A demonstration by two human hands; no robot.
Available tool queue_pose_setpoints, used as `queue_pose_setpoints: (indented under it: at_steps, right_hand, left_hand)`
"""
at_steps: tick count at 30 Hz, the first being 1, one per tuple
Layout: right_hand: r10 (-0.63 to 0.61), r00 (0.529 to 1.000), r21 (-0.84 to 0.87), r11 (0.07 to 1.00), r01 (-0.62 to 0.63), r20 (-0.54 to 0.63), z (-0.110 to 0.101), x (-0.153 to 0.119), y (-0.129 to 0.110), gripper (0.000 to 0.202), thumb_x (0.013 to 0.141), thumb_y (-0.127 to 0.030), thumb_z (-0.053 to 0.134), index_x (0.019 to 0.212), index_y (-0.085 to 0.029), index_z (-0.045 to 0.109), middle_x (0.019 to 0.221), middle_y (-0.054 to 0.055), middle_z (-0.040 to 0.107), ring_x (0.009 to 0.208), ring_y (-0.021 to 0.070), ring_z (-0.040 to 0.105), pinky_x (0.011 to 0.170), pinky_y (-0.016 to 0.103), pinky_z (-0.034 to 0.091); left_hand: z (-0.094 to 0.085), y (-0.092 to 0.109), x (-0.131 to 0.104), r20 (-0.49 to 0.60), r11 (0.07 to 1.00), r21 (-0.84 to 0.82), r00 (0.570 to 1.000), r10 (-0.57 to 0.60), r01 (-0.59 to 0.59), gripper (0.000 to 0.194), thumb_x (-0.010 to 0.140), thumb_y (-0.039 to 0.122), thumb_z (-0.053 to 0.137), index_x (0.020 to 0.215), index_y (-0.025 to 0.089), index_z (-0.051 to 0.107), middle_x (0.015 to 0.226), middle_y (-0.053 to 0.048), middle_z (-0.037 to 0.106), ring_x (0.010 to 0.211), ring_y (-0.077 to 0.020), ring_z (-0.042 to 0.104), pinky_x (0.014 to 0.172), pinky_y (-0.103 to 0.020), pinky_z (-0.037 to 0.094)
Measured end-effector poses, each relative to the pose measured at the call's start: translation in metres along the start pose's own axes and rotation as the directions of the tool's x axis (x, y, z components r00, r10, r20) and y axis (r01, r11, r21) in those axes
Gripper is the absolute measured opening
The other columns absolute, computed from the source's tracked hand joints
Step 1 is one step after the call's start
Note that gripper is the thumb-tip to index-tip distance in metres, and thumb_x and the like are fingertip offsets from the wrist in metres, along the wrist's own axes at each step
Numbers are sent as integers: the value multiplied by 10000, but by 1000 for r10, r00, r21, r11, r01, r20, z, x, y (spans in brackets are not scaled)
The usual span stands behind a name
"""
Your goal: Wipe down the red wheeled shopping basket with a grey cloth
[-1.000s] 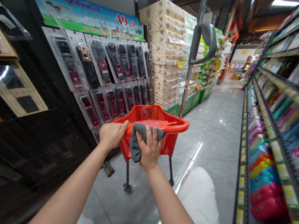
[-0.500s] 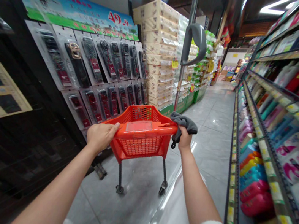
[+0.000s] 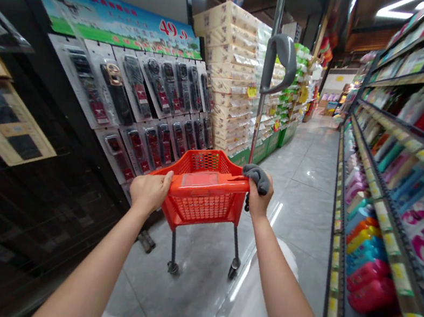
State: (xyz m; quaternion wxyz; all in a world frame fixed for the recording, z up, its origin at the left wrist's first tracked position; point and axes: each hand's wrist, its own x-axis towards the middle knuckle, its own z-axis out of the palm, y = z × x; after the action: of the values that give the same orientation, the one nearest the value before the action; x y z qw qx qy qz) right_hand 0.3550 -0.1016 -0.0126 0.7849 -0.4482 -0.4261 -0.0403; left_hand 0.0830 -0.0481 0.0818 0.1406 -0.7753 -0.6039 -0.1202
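A small red shopping cart (image 3: 204,204) with a perforated plastic basket and grey legs on casters stands in front of me. My left hand (image 3: 149,192) is closed around the left end of its handle, thumb on top. At the handle's right end, my right hand (image 3: 260,197) is closed too, with a dark grey cloth (image 3: 256,178) bunched at its grip. A small black dangling piece shows below the cloth. Behind the cart rises a metal pole with a grey loop-shaped handle (image 3: 289,65); whether it joins the cart I cannot tell.
On the left, packaged belts (image 3: 137,91) hang on a rack under a price banner (image 3: 114,15). Stacked cartons (image 3: 233,69) stand beyond. Shelves of bottles (image 3: 395,152) line the right side. The grey tiled aisle (image 3: 298,157) runs between them into the distance.
The view has shifted slightly, so the surroundings sit a little further right. My right hand has closed in on the handle's end, bunching the cloth more tightly. My left hand keeps its grip.
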Motion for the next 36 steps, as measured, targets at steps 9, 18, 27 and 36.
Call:
queue_pose_setpoints:
  at_steps: [9, 18, 27, 36]
  right_hand:
    - [-353, 926, -485, 791, 373, 135, 34, -52, -33, 217, 867, -257, 597, 1063, -288, 686, 1157, 51, 649, 1254, 261, 512, 1174, 568, 162]
    - [-316, 896, -521, 731, 440, 314, 84, -94, -56, 422, 882, -280, 601, 1297, -347, 569, 1363, 52, 570, 1377, 254, 393, 1202, 535, 67]
    - [-254, 955, -537, 790, 296, 153, 22, -41, -10, 430, 885, -278, 540, 1314, -280, 560, 1410, 105, 528, 1441, 318, 298, 1147, 667, 87]
    - [-325, 848, -566, 637, 524, 419, 61, -89, -31, 468, 890, -282, 585, 1351, -343, 533, 1467, 60, 476, 1449, 271, 284, 1185, 577, 136]
  left_hand:
    - [-1, -2, -1, 10, 1000, 8, 1000, 18, -18, 775, 977, 497, 87, 952, 177, 793, 941, -143, 761, 919, -297, 697, 728, -343, 450]
    - [-4, 3, -6, 83, 989, -92, 989, 126, -118, 841, 990, 435, -23, 985, 194, 782, 983, -106, 760, 993, -263, 685, 798, -331, 451]
    - [-7, 19, -11, 94, 989, -82, 987, 128, -121, 822, 990, 475, 4, 987, 163, 765, 963, -138, 753, 971, -273, 691, 767, -337, 462]
    - [-16, 36, -23, 73, 956, -139, 960, 270, -258, 764, 994, 445, 13, 876, 160, 712, 911, -135, 742, 921, -273, 694, 782, -364, 493]
